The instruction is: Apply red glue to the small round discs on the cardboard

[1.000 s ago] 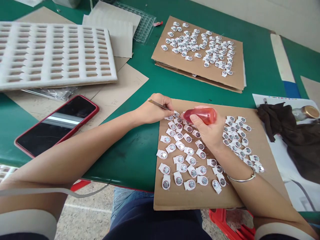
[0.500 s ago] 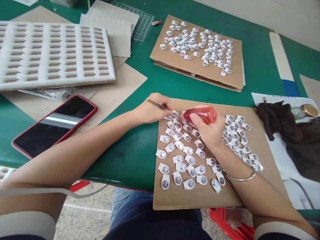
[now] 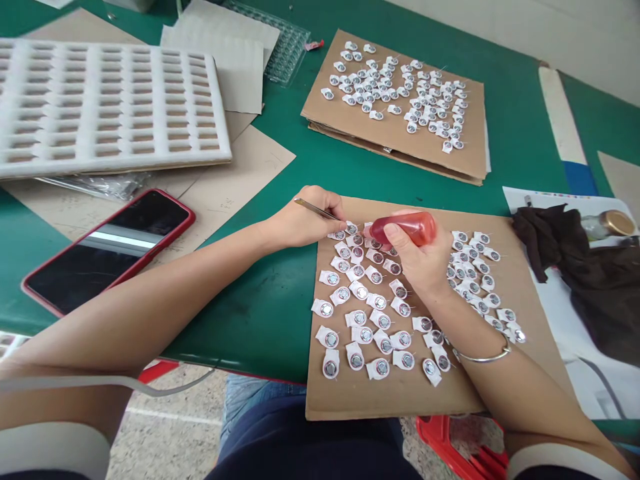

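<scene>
My left hand [image 3: 316, 217] is closed around a pair of metal tweezers [image 3: 313, 208], at the far left corner of a cardboard sheet [image 3: 400, 400]. Its fingertips are at a small round metal part with a white tab [image 3: 351, 228]. My right hand [image 3: 423, 257] grips a red squeeze bottle [image 3: 406, 228], tilted with its narrow end toward the left hand. The bottle's tip is too small to make out clearly. Rows of the same white-tabbed round parts [image 3: 359, 290] lie on the cardboard under and around both hands; the right hand and forearm hide some.
Farther back, stacked cardboard [image 3: 320, 110] carries many more such parts. To the left are a red-cased phone [image 3: 115, 247] and a white foam tray [image 3: 223, 133] with slots. On the right lie a dark cloth [image 3: 595, 287] and a small jar with a gold lid [image 3: 617, 223].
My right hand and the red bottle have shifted very slightly to the right. The left hand stays in place with the tweezers.
</scene>
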Available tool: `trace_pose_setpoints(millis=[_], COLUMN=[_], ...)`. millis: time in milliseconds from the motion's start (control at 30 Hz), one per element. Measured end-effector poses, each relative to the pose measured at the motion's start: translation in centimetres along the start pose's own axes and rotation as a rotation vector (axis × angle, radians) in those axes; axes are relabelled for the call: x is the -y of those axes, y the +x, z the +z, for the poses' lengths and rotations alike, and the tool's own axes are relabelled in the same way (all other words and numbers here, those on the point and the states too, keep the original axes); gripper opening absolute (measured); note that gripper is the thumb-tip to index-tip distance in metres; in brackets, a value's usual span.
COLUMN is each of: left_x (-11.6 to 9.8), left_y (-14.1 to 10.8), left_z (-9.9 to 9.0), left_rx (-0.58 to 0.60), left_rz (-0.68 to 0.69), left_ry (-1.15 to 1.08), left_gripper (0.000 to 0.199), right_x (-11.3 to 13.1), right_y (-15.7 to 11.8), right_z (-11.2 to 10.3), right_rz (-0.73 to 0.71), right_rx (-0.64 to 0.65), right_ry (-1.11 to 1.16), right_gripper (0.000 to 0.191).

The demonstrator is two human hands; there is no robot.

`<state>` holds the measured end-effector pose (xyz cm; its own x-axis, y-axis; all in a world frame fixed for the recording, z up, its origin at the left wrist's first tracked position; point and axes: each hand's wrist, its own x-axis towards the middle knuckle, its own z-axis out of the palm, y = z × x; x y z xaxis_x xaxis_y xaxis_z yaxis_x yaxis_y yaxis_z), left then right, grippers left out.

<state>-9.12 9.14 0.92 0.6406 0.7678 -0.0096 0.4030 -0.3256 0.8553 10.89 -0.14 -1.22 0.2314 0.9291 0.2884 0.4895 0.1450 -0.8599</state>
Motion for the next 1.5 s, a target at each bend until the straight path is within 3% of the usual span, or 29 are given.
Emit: trace_pose_setpoints(millis=[967,1500], left_x=[-0.16,0.08], left_y=[0.07,0.15], left_z=[0.04,0.11], left_rx=[-0.016,-0.026], left_rz=[-0.012,-0.008], left_ry=[0.018,0.029], left_gripper=[0.006,0.005], right_x=[-0.22,-0.15], right_y=[0.20,0.33], right_z=[-0.05,-0.09], right_rz=[-0.010,0.006], right_rx=[-0.012,-0.039], right_ry=[-0.018,0.011], right_gripper=[0.037,0.030])
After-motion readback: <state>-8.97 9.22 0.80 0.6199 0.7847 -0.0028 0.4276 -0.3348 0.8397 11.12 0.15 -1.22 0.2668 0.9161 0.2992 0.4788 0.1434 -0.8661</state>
